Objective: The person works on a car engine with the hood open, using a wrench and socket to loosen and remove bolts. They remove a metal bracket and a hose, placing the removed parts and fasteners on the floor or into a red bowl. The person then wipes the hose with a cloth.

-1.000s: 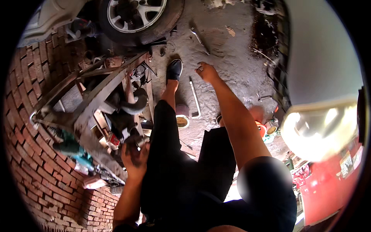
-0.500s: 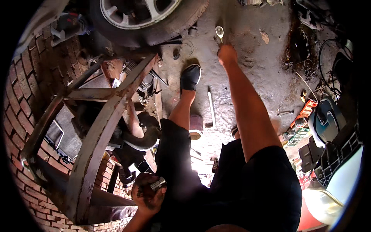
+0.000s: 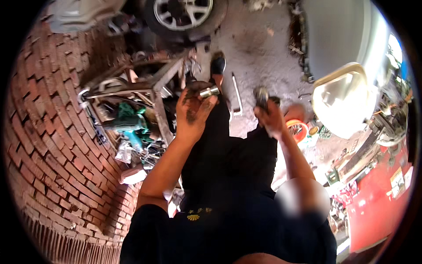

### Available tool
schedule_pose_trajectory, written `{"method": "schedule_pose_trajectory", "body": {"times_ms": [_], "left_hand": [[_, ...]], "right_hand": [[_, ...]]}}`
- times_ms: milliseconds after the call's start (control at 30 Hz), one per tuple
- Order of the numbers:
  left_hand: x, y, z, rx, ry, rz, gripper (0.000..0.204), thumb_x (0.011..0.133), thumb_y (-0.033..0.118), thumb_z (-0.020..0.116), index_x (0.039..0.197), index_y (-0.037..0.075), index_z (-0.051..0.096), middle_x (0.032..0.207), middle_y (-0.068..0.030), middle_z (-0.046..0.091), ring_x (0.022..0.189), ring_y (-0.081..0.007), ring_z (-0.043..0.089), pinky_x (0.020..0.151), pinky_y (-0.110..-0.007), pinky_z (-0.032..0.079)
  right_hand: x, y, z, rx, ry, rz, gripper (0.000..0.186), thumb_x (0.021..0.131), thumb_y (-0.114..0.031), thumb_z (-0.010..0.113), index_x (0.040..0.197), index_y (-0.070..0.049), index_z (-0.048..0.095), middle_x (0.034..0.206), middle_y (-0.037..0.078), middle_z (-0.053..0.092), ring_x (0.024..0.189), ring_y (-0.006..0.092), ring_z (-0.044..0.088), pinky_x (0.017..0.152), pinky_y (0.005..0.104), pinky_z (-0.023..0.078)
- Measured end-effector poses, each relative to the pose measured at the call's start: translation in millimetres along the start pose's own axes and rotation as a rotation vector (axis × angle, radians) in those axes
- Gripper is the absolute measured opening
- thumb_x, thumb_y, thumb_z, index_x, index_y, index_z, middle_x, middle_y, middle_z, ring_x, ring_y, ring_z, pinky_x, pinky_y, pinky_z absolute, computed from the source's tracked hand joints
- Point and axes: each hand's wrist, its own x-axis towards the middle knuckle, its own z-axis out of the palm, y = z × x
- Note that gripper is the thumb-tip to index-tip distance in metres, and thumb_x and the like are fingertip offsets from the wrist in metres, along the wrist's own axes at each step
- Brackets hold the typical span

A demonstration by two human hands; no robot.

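My left hand, its palm smudged black with grease, is closed around a short silver socket that sticks out past the thumb. To the right, my right hand grips a ratchet wrench by its handle, the round head pointing away from me. Motion blurs the head somewhat. The two tools are held apart in front of my legs. Between and beyond my hands, an L-shaped metal bar lies on the floor beside my shoe.
At the left, a worn frame bench stands by a brick wall, with green cloth and loose parts around it. A wheel lies at the far side. On the right are a vehicle headlight, an orange round container and a red panel.
My right hand has come back from the floor at the far side, bringing the ratchet wrench close. My left hand has risen with the socket. The view has shifted as I straighten.
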Motion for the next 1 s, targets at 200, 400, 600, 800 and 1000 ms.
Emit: {"method": "schedule_pose_trajectory", "body": {"times_ms": [200, 400, 600, 800, 1000], "left_hand": [[-31, 104, 93, -0.385, -0.555, -0.070, 0.038, 0.089, 0.010, 0.077, 0.122, 0.005, 0.059, 0.107, -0.0101, 0.066, 0.094, -0.0203, 0.066, 0.085, -0.034, 0.053], [-118, 143, 168, -0.290, -0.770, -0.011, 0.040, 0.087, 0.010, 0.078, 0.122, 0.003, 0.059, 0.108, -0.0114, 0.065, 0.095, -0.0223, 0.064, 0.085, -0.036, 0.052], [-220, 133, 255, 0.177, -0.923, 0.314, 0.036, 0.088, 0.007, 0.079, 0.119, -0.003, 0.065, 0.111, -0.0104, 0.070, 0.095, -0.0153, 0.068, 0.083, -0.029, 0.055], [-284, 106, 323, 0.328, -1.014, 0.342, 0.035, 0.090, 0.008, 0.080, 0.119, -0.008, 0.067, 0.095, -0.0127, 0.074, 0.077, -0.0170, 0.071, 0.068, -0.028, 0.060], [-272, 81, 368, 0.339, -1.136, 0.170, 0.035, 0.097, 0.030, 0.074, 0.102, -0.004, 0.065, 0.069, -0.0079, 0.064, 0.053, -0.0124, 0.058, 0.048, -0.025, 0.045]], "right_hand": [[-209, -150, -34, -0.056, 0.281, -0.594, 0.062, 0.096, -0.060, 0.061, 0.111, -0.001, 0.059, 0.077, 0.014, 0.055, 0.070, 0.0203, 0.058, 0.065, 0.0359, 0.046], [-322, -148, -58, 0.363, 0.226, -0.886, 0.072, 0.094, -0.073, 0.056, 0.102, -0.002, 0.061, 0.075, 0.002, 0.057, 0.061, 0.0081, 0.048, 0.055, 0.0250, 0.038], [-409, -88, -114, 0.379, -0.036, -0.844, 0.054, 0.102, -0.055, 0.056, 0.085, -0.005, 0.060, 0.070, -0.005, 0.048, 0.063, 0.0056, 0.043, 0.056, 0.0248, 0.034], [-465, -21, -143, 0.511, -0.204, -0.862, 0.058, 0.101, -0.061, 0.057, 0.083, -0.006, 0.059, 0.067, -0.007, 0.042, 0.058, 0.0044, 0.034, 0.051, 0.0246, 0.026], [-468, 25, -187, 0.457, -0.279, -0.904, 0.062, 0.101, -0.062, 0.056, 0.101, -0.001, 0.067, 0.070, -0.004, 0.049, 0.060, 0.0059, 0.043, 0.054, 0.0247, 0.035]]}}
